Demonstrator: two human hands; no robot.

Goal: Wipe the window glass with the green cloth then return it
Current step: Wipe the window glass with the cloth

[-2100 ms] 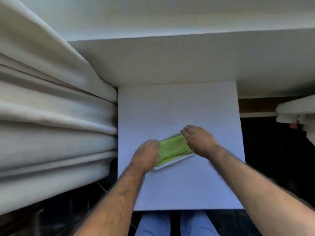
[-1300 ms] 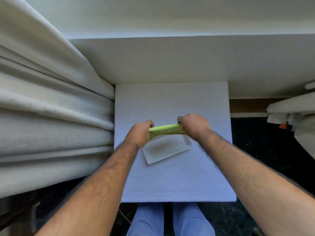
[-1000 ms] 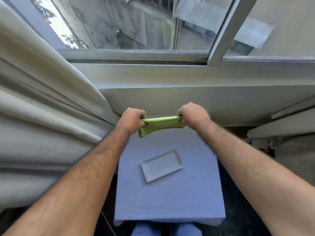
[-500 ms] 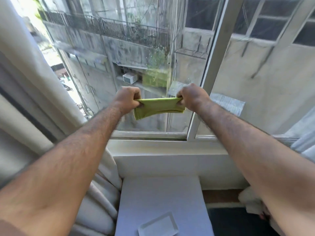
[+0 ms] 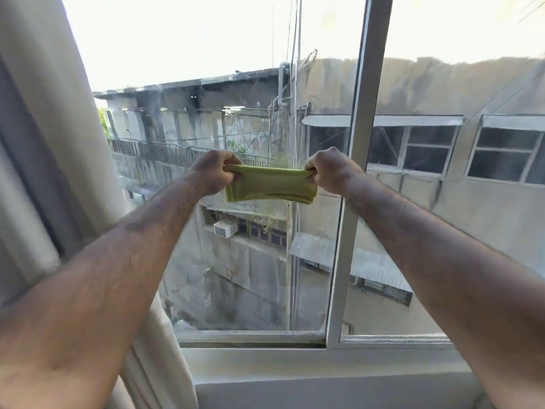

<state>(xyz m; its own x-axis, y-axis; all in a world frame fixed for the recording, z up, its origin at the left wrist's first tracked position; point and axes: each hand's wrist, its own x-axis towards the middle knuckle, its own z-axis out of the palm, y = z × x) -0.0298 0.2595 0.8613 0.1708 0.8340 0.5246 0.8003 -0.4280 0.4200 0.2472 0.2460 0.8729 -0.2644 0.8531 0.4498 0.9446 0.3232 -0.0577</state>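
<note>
Green cloth (image 5: 271, 185): folded band, long axis horizontal — stretched left to right, in front of the window glass (image 5: 236, 261).
Left hand (image 5: 213, 172): fist clenched on left end.
Right hand (image 5: 330, 172): fist clenched on right end.
Surroundings: curtain (image 5: 44, 172) at left; white frame post (image 5: 351, 202) just right of the cloth.

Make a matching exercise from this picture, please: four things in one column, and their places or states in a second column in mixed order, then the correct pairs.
Things:
1. green cloth
2. left hand
3. curtain
4. window frame bar

Places or states:
A. hangs along the left edge of the view
B. stands upright between two glass panes
C. stretched folded between the two hands
D. grips the cloth's left end

The right hand grips the other end.

Pairs: 1-C, 2-D, 3-A, 4-B
</note>
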